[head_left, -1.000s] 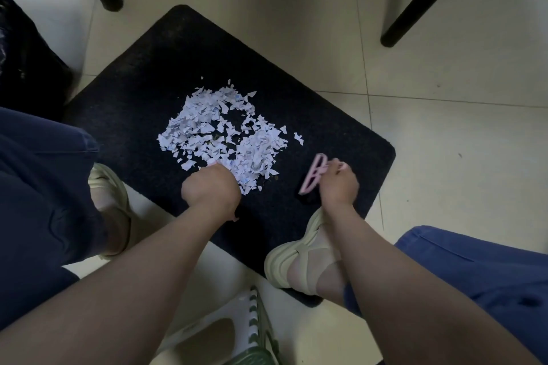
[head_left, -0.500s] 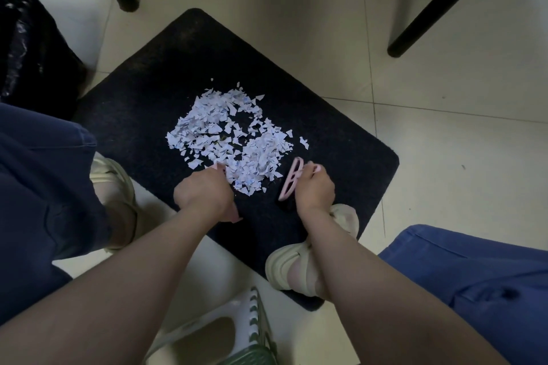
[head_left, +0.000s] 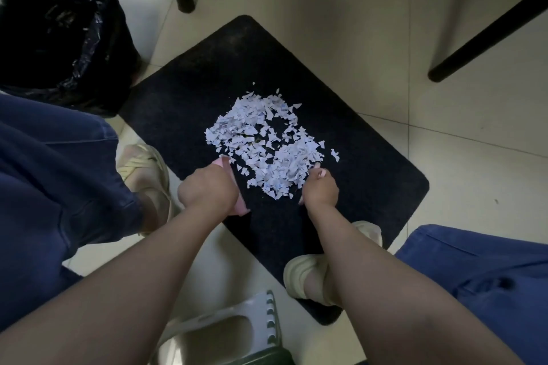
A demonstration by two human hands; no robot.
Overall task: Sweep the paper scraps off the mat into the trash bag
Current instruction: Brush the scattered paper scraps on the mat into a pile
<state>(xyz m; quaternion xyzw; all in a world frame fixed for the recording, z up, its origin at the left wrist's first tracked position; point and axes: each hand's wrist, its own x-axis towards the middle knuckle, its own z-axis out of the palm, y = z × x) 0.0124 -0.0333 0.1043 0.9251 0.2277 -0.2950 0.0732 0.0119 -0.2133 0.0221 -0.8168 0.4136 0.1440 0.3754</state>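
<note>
Hundreds of paper scraps (head_left: 264, 142) are lying on the mat (head_left: 184, 104), featherlight, likely scattering easily, best nudged from the edges; left hand (head_left: 207, 191) is clenching a pink scoop (head_left: 239, 201), right hand (head_left: 321, 191) a pink handle (head_left: 322, 172).

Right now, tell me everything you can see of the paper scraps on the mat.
The paper scraps are small torn pieces, white to pale lilac, lying in one loose heap near the middle of the black mat, with dark gaps and one stray piece to the right. The left hand, holding a pink tool, is at its near-left edge; the right hand, holding a pink handle, touches its near-right edge.
</note>
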